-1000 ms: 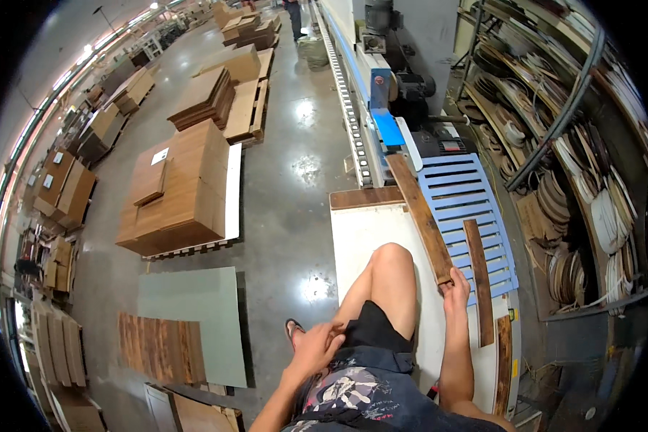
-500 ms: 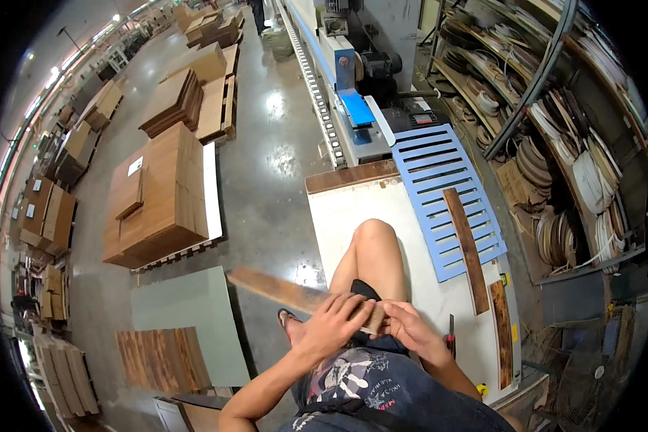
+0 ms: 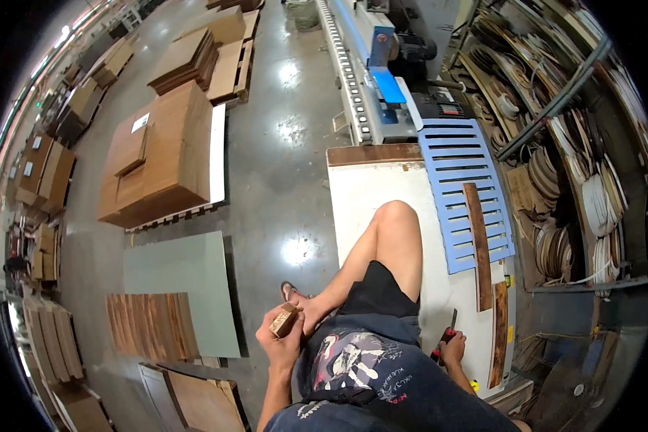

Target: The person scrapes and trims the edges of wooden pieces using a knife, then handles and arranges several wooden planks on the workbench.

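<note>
- In our left hand (image 3: 278,347) we grasp one wooden strip (image 3: 284,324), thumb on one side and fingers on the other, its cut end tipped up toward us; its far length is hidden from view.
- Our left forearm rises from the lower edge, the hand held in front of the shirt, left of our bent leg.
- Our right hand (image 3: 453,349) is at one red-and-black handled tool (image 3: 448,335) with a dark blade, fingers curled at the handle; we cannot tell whether they are closed around it.
- Our right arm reaches out past the shirt, the hand low over one white bench (image 3: 371,191).
- Beyond that hand we count two dark strips: one lying partly across a blue slatted rack (image 3: 446,127), the inner strip (image 3: 477,245), and the outer strip (image 3: 498,335) along the bench's right edge.
- Across the floor to our left, one row of strips (image 3: 147,324), too tightly packed to count, lies on one green board (image 3: 205,288).
</note>
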{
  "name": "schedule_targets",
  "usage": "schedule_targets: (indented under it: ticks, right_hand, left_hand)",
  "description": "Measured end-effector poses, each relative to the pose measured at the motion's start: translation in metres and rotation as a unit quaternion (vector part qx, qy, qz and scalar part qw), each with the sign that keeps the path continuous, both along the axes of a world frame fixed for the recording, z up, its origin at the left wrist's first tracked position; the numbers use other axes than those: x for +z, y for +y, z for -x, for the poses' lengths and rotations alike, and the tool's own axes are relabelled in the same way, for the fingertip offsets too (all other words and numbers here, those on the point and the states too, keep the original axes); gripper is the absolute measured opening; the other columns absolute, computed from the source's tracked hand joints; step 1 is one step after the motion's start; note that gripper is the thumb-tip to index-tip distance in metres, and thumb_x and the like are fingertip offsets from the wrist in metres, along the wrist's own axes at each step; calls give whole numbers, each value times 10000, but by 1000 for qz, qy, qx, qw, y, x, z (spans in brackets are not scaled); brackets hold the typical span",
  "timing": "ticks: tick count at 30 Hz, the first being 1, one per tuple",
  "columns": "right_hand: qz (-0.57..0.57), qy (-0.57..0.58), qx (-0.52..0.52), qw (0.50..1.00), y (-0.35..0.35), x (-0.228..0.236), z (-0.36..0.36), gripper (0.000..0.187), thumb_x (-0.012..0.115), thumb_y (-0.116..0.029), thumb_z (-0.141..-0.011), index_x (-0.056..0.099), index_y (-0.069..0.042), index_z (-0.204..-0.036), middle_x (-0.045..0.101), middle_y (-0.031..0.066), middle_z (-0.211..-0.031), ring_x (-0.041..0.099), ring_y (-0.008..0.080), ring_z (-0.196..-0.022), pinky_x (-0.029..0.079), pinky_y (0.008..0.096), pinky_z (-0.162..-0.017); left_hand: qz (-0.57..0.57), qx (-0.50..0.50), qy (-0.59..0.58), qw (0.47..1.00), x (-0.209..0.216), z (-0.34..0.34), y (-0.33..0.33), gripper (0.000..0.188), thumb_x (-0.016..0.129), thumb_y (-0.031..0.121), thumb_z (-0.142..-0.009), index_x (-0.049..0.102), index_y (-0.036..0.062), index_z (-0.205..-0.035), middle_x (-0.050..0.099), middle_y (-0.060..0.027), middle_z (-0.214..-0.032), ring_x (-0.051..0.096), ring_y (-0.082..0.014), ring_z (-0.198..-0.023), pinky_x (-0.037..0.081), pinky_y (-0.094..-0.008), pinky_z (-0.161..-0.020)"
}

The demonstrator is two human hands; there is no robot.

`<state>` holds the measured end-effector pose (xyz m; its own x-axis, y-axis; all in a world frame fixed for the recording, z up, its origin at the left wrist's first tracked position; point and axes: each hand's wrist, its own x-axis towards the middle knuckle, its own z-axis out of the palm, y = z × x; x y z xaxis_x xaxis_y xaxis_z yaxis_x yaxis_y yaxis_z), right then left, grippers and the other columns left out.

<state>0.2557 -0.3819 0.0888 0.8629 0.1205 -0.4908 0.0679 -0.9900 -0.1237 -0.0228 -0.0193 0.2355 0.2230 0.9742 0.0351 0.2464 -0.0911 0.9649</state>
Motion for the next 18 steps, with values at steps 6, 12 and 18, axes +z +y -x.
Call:
schedule_targets:
  ticks: [6, 12, 18]
  right_hand:
    - [-303, 84, -100, 944, 1, -38, -20, 167, 700, -103, -816, 609, -27, -932, 617, 45, -788, 618, 170, -729, 496, 320, -664]
    - [-503, 302, -71, 806, 149, 101, -30, 336, 610, -156, -980, 494, -41, -1273, 600, 67, -865, 626, 163, -740, 492, 286, -630]
    - [-543, 400, 65, 736, 239, 198, 12, 490, 597, -122, -991, 402, -5, -1426, 623, 115, -941, 614, 140, -725, 486, 253, -594]
  left_hand:
    - [-47, 52, -130, 989, -3, 31, -10, 332, 691, -103, -852, 534, -14, -1130, 666, -149, -963, 680, -217, -821, 592, -342, -748]
    - [-51, 77, -162, 983, 14, 41, -8, 256, 662, -45, -908, 571, -32, -1146, 669, -146, -901, 673, -219, -799, 588, -361, -729]
    - [-73, 108, -127, 983, 34, 33, -5, 336, 670, -68, -903, 574, -12, -1220, 717, -165, -1036, 701, -220, -919, 565, -321, -817]
